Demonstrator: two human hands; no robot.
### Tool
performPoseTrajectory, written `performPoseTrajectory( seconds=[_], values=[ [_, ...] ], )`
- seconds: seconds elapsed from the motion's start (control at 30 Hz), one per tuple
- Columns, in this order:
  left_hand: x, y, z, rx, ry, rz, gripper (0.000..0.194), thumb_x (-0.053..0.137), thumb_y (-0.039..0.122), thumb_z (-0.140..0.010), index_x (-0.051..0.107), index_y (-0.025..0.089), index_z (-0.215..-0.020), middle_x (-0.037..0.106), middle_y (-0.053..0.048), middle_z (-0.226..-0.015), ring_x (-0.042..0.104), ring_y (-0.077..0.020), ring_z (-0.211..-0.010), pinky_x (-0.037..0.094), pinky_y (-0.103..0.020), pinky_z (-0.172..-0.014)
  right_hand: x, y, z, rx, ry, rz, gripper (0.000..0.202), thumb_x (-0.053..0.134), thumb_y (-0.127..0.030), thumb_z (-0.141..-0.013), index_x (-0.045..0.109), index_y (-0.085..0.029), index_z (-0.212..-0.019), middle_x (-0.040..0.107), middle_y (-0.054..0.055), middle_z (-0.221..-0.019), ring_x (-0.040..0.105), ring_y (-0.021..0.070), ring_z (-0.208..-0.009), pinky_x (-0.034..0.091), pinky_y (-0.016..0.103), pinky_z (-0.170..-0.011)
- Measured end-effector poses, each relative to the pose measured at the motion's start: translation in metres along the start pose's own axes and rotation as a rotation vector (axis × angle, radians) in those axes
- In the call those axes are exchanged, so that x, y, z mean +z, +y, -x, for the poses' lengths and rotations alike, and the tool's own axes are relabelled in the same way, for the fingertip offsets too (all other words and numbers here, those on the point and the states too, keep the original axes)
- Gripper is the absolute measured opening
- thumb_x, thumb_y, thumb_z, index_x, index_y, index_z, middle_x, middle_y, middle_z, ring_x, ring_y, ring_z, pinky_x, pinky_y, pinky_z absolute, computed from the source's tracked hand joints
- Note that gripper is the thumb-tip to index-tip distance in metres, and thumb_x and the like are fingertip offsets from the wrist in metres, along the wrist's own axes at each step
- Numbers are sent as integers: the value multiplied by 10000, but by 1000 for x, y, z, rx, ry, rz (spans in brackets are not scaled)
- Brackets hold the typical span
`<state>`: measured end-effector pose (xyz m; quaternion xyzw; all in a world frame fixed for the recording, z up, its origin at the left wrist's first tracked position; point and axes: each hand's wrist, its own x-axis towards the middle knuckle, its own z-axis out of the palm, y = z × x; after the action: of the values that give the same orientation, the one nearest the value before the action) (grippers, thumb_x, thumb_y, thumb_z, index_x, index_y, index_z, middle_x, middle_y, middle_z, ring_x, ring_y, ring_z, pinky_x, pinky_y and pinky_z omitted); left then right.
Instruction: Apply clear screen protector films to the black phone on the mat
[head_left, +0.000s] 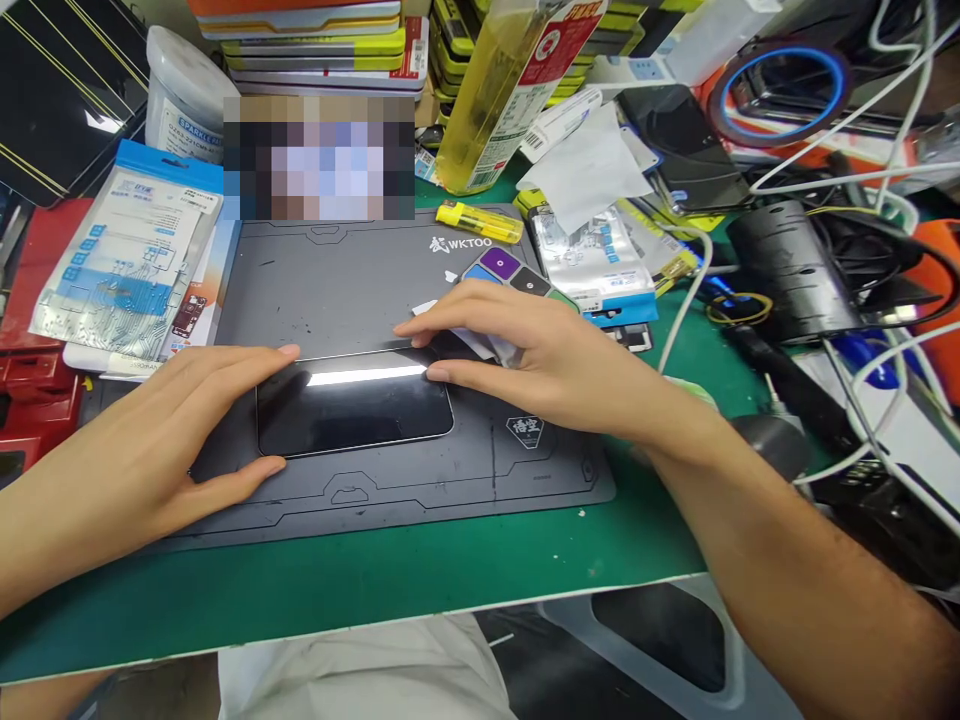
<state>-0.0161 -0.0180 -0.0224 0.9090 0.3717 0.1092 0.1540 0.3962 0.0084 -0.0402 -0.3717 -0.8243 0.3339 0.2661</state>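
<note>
Green counter (360, 575) extends under all fingers. Grey mat (315, 275) lies on it, directly beneath the fingers. Yellow bottle (491, 110) stands well beyond the right fingers; silver pouch (124, 255) lies beyond the left fingers. Left hand (187, 420): thumb and index apart, at the near and far edges of the phone (352, 418); whether clamped, cannot tell. Right hand (532, 350): thumb and index apart, thumb at its far right corner. Phone lies flat on the mat, between both hands' fingers. Yellow tube (480, 222) lies beyond the right fingers.
</note>
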Motion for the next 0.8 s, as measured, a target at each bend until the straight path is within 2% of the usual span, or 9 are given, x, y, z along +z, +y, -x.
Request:
performPoseTrajectory(
  seconds=[0.37,0.57,0.8],
  values=[
    [4,-1,5,-50,7,20,829,583,826,-1319,305,560,-2053,711,-13,-1920,777,-344,-1661,638,-534,-1447,0,0,0,-5,-10,6,323,822,-416,-1236,932,-353,-1533,934,94,-1431,867,363,-1321,720,581,-1226],
    [2,-2,4,-41,5,4,830,555,852,-1319,324,532,-2050,719,-33,-1913,772,-361,-1675,661,-577,-1434,0,1,1,-23,0,5,333,820,-399,-1240,930,-310,-1541,936,106,-1434,870,356,-1320,717,557,-1220],
    [2,-1,4,-25,18,12,809,570,869,-1303,361,576,-2028,718,13,-1907,783,-387,-1631,677,-593,-1420,0,3,2,-40,3,40,356,810,-414,-1243,925,-303,-1561,941,108,-1436,880,361,-1301,732,556,-1190]
  ],
)
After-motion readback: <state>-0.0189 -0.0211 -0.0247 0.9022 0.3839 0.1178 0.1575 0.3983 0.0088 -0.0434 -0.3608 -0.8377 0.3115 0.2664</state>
